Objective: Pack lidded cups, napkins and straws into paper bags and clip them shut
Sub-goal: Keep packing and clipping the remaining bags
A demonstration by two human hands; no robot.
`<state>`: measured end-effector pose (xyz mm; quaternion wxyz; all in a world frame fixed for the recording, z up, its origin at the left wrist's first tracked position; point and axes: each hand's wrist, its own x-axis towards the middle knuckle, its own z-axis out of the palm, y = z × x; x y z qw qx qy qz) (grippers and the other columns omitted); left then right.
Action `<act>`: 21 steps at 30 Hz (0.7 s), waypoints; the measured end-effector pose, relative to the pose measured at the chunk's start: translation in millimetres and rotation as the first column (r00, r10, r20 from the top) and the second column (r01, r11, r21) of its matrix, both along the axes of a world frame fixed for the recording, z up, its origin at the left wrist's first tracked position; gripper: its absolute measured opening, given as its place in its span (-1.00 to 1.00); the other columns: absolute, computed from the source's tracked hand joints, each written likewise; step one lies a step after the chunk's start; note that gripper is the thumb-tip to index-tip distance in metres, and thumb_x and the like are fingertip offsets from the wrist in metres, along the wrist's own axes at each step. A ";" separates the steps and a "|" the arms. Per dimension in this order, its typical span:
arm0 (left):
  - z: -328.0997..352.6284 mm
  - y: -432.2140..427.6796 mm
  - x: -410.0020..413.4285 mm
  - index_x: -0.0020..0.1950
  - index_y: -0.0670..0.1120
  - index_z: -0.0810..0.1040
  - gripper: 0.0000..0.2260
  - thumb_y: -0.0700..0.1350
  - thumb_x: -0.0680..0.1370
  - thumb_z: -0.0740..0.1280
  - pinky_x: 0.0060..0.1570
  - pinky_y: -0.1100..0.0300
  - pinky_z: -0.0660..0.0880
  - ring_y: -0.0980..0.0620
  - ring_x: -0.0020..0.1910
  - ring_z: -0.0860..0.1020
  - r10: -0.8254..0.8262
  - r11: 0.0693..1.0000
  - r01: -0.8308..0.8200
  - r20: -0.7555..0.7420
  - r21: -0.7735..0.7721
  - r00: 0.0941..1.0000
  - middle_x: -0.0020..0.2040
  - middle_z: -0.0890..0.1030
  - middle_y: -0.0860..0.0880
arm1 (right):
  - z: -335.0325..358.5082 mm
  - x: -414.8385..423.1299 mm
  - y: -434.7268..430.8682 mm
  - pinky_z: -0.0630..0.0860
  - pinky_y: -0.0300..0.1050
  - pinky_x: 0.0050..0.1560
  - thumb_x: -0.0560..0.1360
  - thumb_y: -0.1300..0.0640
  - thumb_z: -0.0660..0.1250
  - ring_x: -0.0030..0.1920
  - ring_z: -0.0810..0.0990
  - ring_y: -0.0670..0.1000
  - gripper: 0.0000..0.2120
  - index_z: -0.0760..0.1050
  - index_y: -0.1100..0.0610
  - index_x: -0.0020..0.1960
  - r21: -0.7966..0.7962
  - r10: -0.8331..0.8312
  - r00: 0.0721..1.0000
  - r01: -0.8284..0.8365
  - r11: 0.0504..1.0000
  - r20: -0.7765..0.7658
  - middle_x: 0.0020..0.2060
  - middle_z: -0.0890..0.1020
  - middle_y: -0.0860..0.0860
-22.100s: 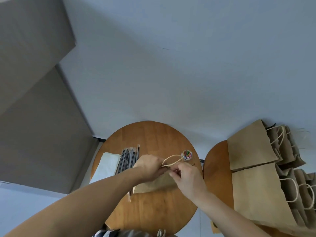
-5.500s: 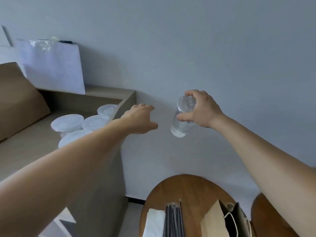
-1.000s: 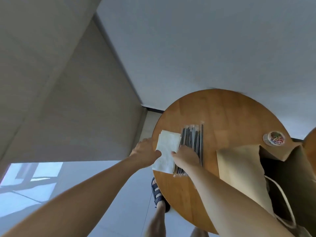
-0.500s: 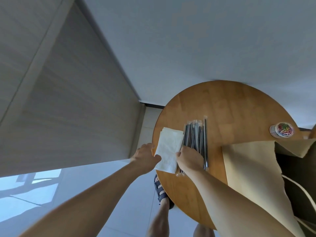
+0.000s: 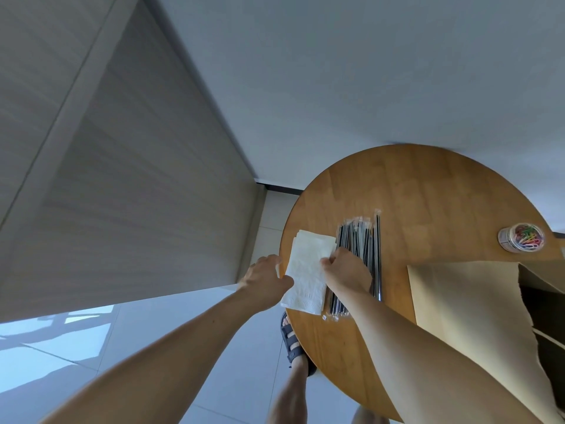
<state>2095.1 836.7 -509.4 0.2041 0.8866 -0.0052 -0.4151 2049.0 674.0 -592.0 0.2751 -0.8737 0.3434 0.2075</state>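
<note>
A stack of white napkins (image 5: 307,272) lies at the left edge of the round wooden table (image 5: 428,203). My left hand (image 5: 265,278) touches the stack's left edge with its thumb on the paper. My right hand (image 5: 344,269) pinches the right edge of the top napkin. Several wrapped black straws (image 5: 365,240) lie just right of the napkins, partly under my right hand. An open brown paper bag (image 5: 477,316) stands at the right; its inside is dark and I cannot see what it holds.
A small clear tub of coloured paper clips (image 5: 523,236) sits at the table's right side. A grey cabinet wall (image 5: 122,179) rises on the left. My sandalled foot (image 5: 292,344) is on the tiled floor under the table edge.
The view has shifted slightly. My right hand moved up along the napkin's right edge and now pinches the top sheet. My left hand stays at the stack's left edge.
</note>
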 end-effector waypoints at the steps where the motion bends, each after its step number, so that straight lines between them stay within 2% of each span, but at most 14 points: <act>1: -0.1 -1.2 0.8 0.50 -0.05 0.32 -0.50 -0.04 0.56 0.29 0.19 0.14 0.38 -0.03 0.39 0.40 -0.002 1.000 0.002 -0.003 -0.004 1.000 0.46 0.39 -0.03 | 1.1 -0.6 -0.6 0.39 -0.22 -0.44 0.57 -0.03 0.22 -0.42 0.53 -0.09 -0.78 0.43 0.01 -0.22 -0.009 0.009 1.000 -0.009 1.000 0.016 -0.42 0.55 -0.09; 9: 4.2 -12.1 0.6 0.49 -0.06 0.30 -0.53 -0.03 0.59 0.27 0.19 0.13 0.40 -0.05 0.37 0.40 -0.016 1.000 0.016 -0.010 -0.008 1.000 0.46 0.38 -0.05 | 7.7 -10.2 -7.0 0.28 -0.29 -0.49 0.56 -0.09 0.28 -0.44 0.46 -0.20 -0.79 0.50 -0.03 -0.20 -0.072 0.060 0.984 -0.048 0.996 0.166 -0.43 0.49 -0.18; 11: 5.4 -15.2 0.5 0.49 -0.06 0.31 -0.53 -0.03 0.60 0.27 0.14 0.18 0.38 -0.05 0.36 0.41 -0.004 1.000 0.004 -0.004 -0.018 1.000 0.45 0.39 -0.05 | 7.0 -11.0 -6.4 0.38 -0.28 -0.43 0.53 -0.05 0.33 -0.38 0.52 -0.19 -0.82 0.50 -0.04 -0.22 0.036 0.010 0.971 -0.019 0.999 0.239 -0.39 0.52 -0.19; 13: 6.8 -17.8 1.2 0.49 -0.07 0.32 -0.54 -0.05 0.60 0.27 0.08 0.23 0.36 -0.04 0.35 0.43 0.016 0.999 -0.016 -0.002 -0.044 1.000 0.45 0.41 -0.05 | 7.2 -13.4 -4.3 0.39 -0.34 -0.33 0.49 0.03 0.39 -0.35 0.53 -0.18 -0.80 0.45 -0.03 -0.27 0.207 -0.097 0.942 0.030 0.978 0.322 -0.38 0.53 -0.17; 15: 7.2 -19.4 2.6 0.48 -0.06 0.33 -0.55 -0.06 0.60 0.29 0.05 0.25 0.35 -0.02 0.33 0.45 0.046 0.996 -0.047 -0.009 -0.082 0.999 0.45 0.42 -0.03 | 9.3 -15.7 -2.2 0.41 -0.37 -0.27 0.43 0.15 0.43 -0.35 0.54 -0.20 -0.79 0.44 -0.02 -0.28 0.403 -0.275 0.896 0.122 0.907 0.348 -0.39 0.54 -0.15; 18: 7.2 -18.7 6.6 0.46 -0.03 0.34 -0.54 -0.08 0.57 0.33 0.13 0.19 0.38 -0.02 0.36 0.43 0.184 0.968 -0.192 -0.062 -0.162 0.981 0.42 0.45 -0.01 | 18.4 -16.4 -0.4 0.47 -0.23 -0.24 0.41 0.30 0.41 -0.34 0.54 -0.22 -0.82 0.50 0.05 -0.18 0.645 -0.505 0.822 0.239 0.726 0.264 -0.34 0.60 -0.10; 21: 4.1 -18.6 11.7 0.42 -0.03 0.40 -0.56 -0.06 0.56 0.36 0.28 0.05 0.44 -0.03 0.28 0.50 0.336 0.891 -0.373 -0.176 -0.257 0.925 0.32 0.54 0.01 | 32.1 -13.8 -3.2 0.59 0.01 -0.17 0.43 0.39 0.35 -0.24 0.64 -0.02 -0.81 0.50 0.14 -0.06 0.802 -0.634 0.756 0.272 0.532 0.164 -0.22 0.66 0.13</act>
